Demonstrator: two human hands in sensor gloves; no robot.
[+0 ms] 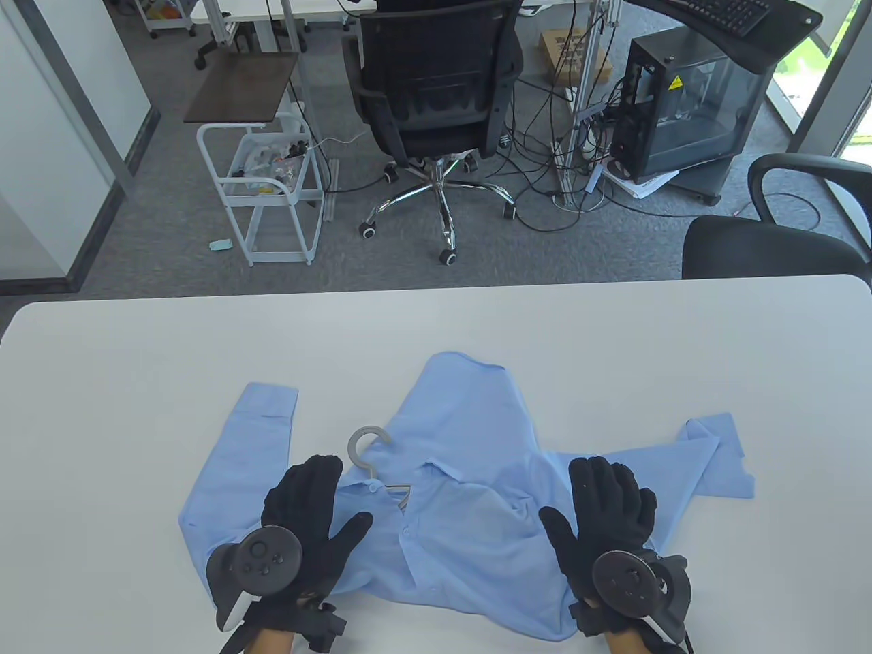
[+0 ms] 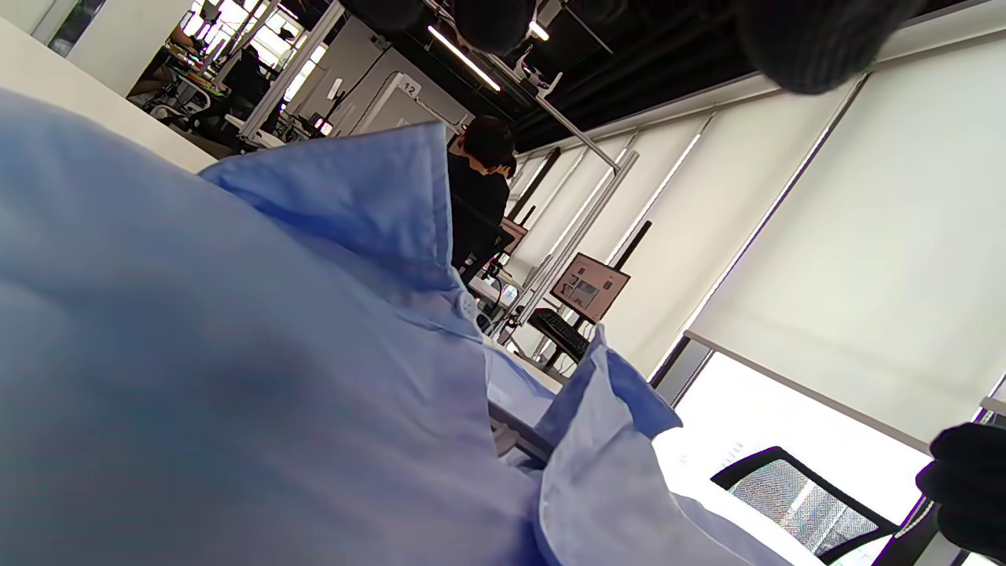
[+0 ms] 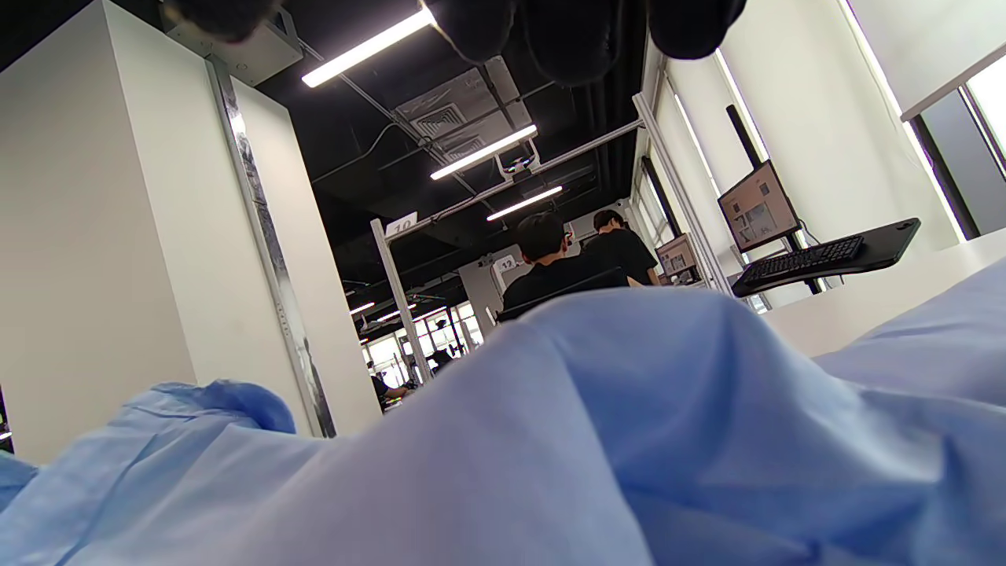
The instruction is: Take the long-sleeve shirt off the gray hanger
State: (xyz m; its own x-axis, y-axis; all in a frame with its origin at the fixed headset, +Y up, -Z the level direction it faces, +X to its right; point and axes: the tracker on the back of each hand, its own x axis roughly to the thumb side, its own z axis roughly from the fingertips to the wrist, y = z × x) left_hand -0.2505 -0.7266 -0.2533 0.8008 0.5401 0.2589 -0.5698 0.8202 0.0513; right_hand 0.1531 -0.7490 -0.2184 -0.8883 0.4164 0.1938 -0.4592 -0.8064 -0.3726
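**Nothing off the hanger yet: shirt and hanger lie together on the worktop**

And we look down on the long-sleeve shirt (image 1: 470, 490), pale blue, spread flat near the front edge of the worktop (image 1: 136, 354), collar end towards the person. One sleeve runs out to the left and bends up to a cuff, the other trails off to the right, and the body stretches away towards the far side. It's rumpled around the collar, with soft folds bunched on the right shoulder.

The gray hanger (image 1: 364, 449) is plainly inside the garment: its hook pokes out at the neck opening, and a short piece of the bar shows just under the open collar. In the left wrist view the collar stands up stiffly with a button at its base. The placket looks open at the neck; whether the lower buttons are fastened I cannot tell.

So by my reckoning the job is at its start. Nothing is freed, and everything is left to do: shoulders off the hanger arms, hanger drawn out at the neck.

Now the hands. The left hand (image 1: 306, 524) lies flat, fingers spread, on the left shoulder just beside the hook, gripping nothing. The right hand (image 1: 606, 518) lies likewise open and flat on the right shoulder, holding nothing.
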